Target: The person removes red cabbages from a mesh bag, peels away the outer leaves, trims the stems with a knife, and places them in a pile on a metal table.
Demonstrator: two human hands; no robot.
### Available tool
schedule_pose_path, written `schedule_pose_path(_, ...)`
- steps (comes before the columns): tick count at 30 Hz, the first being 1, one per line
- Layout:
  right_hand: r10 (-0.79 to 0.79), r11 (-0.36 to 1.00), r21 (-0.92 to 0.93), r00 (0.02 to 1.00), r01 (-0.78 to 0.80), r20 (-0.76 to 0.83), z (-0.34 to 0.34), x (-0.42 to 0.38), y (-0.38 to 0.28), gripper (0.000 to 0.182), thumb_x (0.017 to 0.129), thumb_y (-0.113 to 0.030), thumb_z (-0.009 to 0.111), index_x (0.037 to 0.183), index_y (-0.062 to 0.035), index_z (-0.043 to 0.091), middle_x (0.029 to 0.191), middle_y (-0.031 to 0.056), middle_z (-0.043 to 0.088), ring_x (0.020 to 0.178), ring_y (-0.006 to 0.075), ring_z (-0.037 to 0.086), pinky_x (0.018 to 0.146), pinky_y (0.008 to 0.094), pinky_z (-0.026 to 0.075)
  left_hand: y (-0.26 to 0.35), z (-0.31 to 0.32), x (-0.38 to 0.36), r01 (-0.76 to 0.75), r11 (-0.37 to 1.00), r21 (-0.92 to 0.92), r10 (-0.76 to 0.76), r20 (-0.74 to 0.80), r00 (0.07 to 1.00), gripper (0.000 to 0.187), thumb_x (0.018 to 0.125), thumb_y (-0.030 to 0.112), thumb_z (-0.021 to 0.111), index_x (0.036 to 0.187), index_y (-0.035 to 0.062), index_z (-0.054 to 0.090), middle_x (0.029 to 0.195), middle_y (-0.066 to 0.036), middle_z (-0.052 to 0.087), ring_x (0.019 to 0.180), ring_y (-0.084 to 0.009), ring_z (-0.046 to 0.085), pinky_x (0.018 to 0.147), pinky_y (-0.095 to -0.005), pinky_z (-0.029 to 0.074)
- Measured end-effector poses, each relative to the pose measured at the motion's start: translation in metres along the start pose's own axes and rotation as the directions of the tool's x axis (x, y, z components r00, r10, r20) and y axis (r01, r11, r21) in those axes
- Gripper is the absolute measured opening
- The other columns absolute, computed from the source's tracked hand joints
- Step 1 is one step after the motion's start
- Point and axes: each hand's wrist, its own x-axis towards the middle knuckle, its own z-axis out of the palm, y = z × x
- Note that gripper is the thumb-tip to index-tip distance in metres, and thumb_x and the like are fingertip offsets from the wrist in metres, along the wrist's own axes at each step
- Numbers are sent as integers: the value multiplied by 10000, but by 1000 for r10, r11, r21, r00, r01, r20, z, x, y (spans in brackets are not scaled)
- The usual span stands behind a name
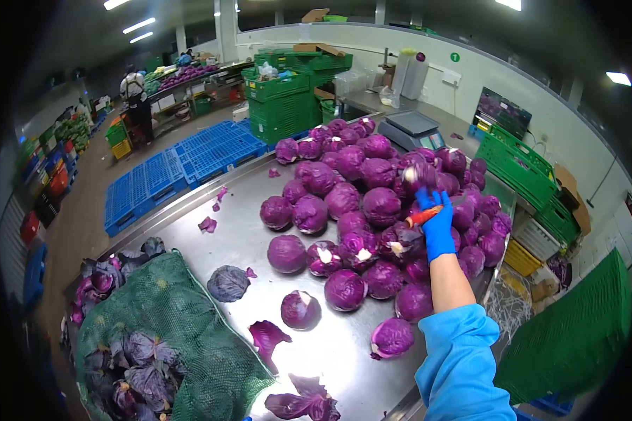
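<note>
My right hand [437, 223], in a blue glove, reaches over the heap of red cabbages [381, 206]. It holds a small knife by its orange-red handle [423, 215], which lies across the palm; the blade does not show. Just beyond the fingertips is a motion-blurred red cabbage [418, 175] with a pale cut base. Nearer me on the steel table [239, 203] lie single cabbages [300, 310] and loose purple leaves [303, 400]. At the left, a green mesh sack [211, 344] holds dark, untrimmed cabbages [147, 375]. My left hand is out of view.
A weighing scale [411, 126] stands behind the heap. Green crates [519, 165] line the right side, with a green mesh bundle [576, 337] nearer me. Blue pallets [182, 165] and stacked green crates [281, 105] are beyond the table; a person [135, 102] stands farther back.
</note>
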Motion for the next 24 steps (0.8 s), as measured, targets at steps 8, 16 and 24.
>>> schedule_pose_path(8,446,872,-340,859,-353,251,51,-169,77,337,857,-209,540,1125,-6,559,1045,124,636,873,199,642,510,214,449,-26,-2,-37,-606,-1,795,532,514,673,270,838,108,578,1096,30,567,1015,-140,596,910,-279,571,807,-368,466)
schedule_pose_path(16,718,494,-834,427,245,550,-52,-468,208,307,845,36,528,1141,-31,576,1124,108,609,924,157,623,767,247,499,-104,-139,-45,31,-320,947,472,131,872,904,633,506,687,1407,265,288,1456,-218,153,1332,-469,95,1016,-659,39)
schedule_pose_path(24,707,619,-417,-241,665,665,-38,-671,295,673,677,21,568,1305,-204,480,1423,185,294,1292,403,301,1003,457,349,-100,-221,-58,39,-111,993,507,23,862,731,676,371,672,1337,185,420,1481,-145,149,1374,-358,79,1027,-655,23)
